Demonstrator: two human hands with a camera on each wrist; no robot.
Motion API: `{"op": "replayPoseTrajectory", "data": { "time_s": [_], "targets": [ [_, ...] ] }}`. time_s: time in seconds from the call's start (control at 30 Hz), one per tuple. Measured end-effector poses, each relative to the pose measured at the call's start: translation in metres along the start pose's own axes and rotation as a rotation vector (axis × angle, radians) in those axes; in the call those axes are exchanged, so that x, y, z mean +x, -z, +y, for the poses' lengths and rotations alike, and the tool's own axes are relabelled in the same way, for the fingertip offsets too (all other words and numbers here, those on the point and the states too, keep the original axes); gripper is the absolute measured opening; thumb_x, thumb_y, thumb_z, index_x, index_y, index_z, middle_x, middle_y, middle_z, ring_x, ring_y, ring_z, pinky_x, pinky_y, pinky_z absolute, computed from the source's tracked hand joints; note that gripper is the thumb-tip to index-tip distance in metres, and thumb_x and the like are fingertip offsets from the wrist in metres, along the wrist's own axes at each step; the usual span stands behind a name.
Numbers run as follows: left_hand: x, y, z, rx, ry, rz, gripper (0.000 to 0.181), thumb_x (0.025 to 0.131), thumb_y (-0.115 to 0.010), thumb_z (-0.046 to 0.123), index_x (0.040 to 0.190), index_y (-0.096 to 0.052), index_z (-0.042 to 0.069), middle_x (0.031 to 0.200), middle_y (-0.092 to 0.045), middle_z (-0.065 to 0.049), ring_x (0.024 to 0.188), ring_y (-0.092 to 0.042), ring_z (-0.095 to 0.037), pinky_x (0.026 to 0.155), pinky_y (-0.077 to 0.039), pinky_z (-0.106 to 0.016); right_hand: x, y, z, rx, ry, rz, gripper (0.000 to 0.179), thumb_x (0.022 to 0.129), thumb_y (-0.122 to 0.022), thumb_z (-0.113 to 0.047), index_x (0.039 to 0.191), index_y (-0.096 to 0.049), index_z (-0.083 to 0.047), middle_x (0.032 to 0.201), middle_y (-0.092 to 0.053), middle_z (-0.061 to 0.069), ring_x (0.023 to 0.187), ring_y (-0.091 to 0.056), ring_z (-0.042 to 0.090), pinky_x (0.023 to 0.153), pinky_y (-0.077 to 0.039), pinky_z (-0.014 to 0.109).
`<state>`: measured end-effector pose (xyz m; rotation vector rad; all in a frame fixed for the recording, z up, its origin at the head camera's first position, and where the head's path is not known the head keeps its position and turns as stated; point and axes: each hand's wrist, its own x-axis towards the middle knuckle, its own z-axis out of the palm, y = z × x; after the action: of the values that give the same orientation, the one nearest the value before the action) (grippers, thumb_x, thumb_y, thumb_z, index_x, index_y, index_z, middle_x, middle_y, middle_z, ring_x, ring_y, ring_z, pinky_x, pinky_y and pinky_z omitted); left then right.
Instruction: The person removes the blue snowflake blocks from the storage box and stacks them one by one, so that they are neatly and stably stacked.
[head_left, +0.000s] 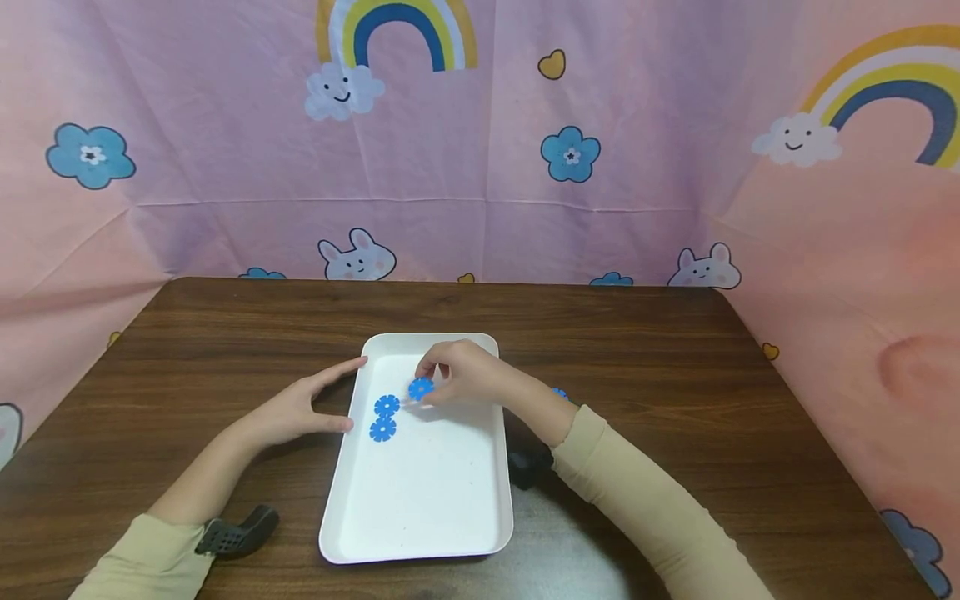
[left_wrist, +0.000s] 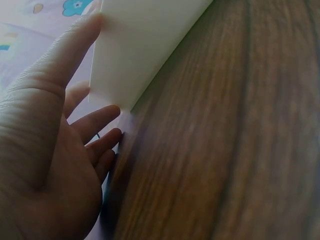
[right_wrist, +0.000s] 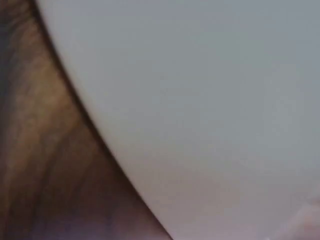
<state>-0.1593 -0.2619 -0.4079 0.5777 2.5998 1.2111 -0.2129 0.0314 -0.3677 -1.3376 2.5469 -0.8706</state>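
Note:
A white tray (head_left: 429,500) lies lengthwise on the table. My left hand (head_left: 296,407) is at its left side, thumb and fingers spread, with fingertips right at the rim; the left wrist view shows the thumb against the tray's outer wall (left_wrist: 145,45). Over the tray's upper half, my right hand (head_left: 467,372) pinches a blue notched plastic disc (head_left: 421,388) between thumb and fingers. Just left of it, two matching blue discs, an upper one (head_left: 387,406) and a lower one (head_left: 382,429), sit edge to edge. The right wrist view is blurred and mostly filled by the tray (right_wrist: 200,100).
Another blue piece (head_left: 559,392) peeks out behind the right forearm, on the table to the right of the tray. Dark wood tabletop (head_left: 675,358) surrounds the tray. A patterned cloth (head_left: 480,167) hangs behind and at the sides. A black wrist device (head_left: 236,533) sits by the left sleeve.

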Motion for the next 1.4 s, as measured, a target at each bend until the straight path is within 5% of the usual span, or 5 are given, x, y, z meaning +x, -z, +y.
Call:
{"op": "replayPoseTrajectory", "data": {
  "time_s": [0.73, 1.0, 1.23, 1.4],
  "targets": [
    [-0.002, 0.0, 0.001, -0.025, 0.01, -0.003, 0.083, 0.078, -0.079, 0.034, 0.149, -0.035, 0.027, 0.152, -0.03, -0.015, 0.138, -0.02, -0.043, 0.098, -0.019, -0.073, -0.055, 0.026, -0.007, 0.118, 0.091, 0.231, 0.026, 0.073, -0.083, -0.011, 0.096, -0.07, -0.008, 0.089, -0.065, -0.008, 0.081, -0.055, 0.014, 0.067, -0.048, 0.026],
    [-0.001, 0.001, 0.003, -0.029, 0.005, -0.006, 0.084, 0.077, -0.08, 0.034, 0.149, -0.035, 0.028, 0.153, -0.029, -0.014, 0.138, -0.02, -0.041, 0.099, -0.019, -0.072, -0.075, 0.035, -0.006, 0.108, 0.114, 0.274, 0.027, 0.072, -0.083, -0.007, 0.095, -0.069, -0.006, 0.09, -0.066, -0.004, 0.077, -0.056, 0.026, 0.064, -0.05, 0.038],
    [-0.001, 0.001, 0.004, -0.033, 0.0, -0.002, 0.085, 0.077, -0.08, 0.033, 0.149, -0.035, 0.027, 0.152, -0.03, -0.014, 0.139, -0.02, -0.041, 0.099, -0.019, -0.072, -0.095, 0.039, 0.001, 0.094, 0.107, 0.298, 0.029, 0.071, -0.083, -0.005, 0.096, -0.07, -0.007, 0.088, -0.062, -0.006, 0.076, -0.051, 0.015, 0.063, -0.046, 0.027],
    [-0.001, 0.0, 0.003, -0.02, 0.002, 0.002, 0.085, 0.077, -0.08, 0.034, 0.149, -0.035, 0.027, 0.152, -0.03, -0.014, 0.139, -0.02, -0.041, 0.099, -0.019, -0.072, -0.108, 0.041, 0.007, 0.13, 0.059, 0.286, 0.027, 0.074, -0.081, -0.004, 0.097, -0.07, -0.009, 0.086, -0.06, -0.007, 0.077, -0.05, 0.015, 0.063, -0.047, 0.03]
  ]
}}
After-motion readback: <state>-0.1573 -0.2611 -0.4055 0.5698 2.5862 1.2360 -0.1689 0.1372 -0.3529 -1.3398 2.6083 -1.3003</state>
